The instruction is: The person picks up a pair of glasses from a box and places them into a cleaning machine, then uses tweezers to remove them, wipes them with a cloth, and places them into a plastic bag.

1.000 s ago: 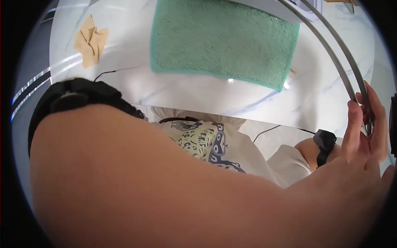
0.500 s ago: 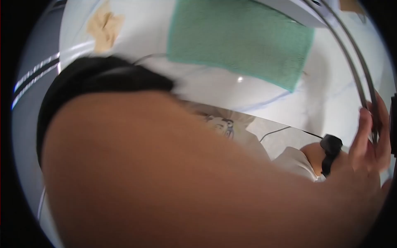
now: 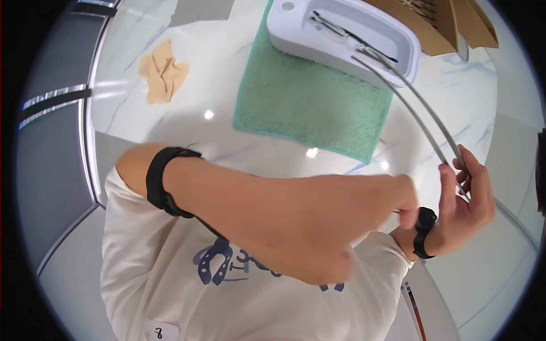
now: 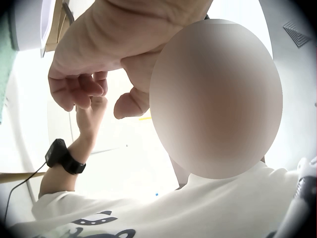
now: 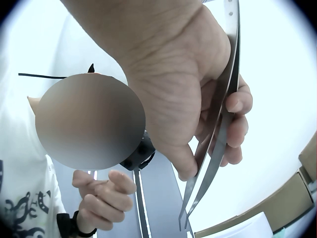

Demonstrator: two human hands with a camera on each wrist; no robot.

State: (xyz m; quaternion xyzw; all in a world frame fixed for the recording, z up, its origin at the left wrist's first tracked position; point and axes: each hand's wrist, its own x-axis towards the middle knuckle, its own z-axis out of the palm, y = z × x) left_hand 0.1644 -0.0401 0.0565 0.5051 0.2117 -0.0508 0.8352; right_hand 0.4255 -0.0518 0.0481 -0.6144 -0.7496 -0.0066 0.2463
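My right hand [image 3: 466, 213] grips long metal tweezers [image 5: 214, 156] near their joined end, thumb on one side and fingers on the other. In the right wrist view their bent tips stand slightly apart with nothing between them. From the head, the tips overlap the rim of a white oblong tub [image 3: 330, 65]. Eyeglasses [image 3: 324, 23] with dark temples lie inside that tub. Before the chest, my left hand [image 3: 315, 224] hangs in the air. Its fingers are loosely curled and hold nothing, as the right wrist view shows.
The tub stands on a green towel [image 3: 307, 108] over a marbled white table [image 3: 199, 133]. A crumpled tan cloth [image 3: 163, 73] lies at the left. Brown open boxes [image 3: 438, 34] stand at the back right. Part of a grey sheet [image 3: 202, 10] shows at the top edge.
My left arm, which filled the lower head view, has come down before the chest. The head view has shifted, so more of the tub and the glasses show. The right hand keeps the tweezers.
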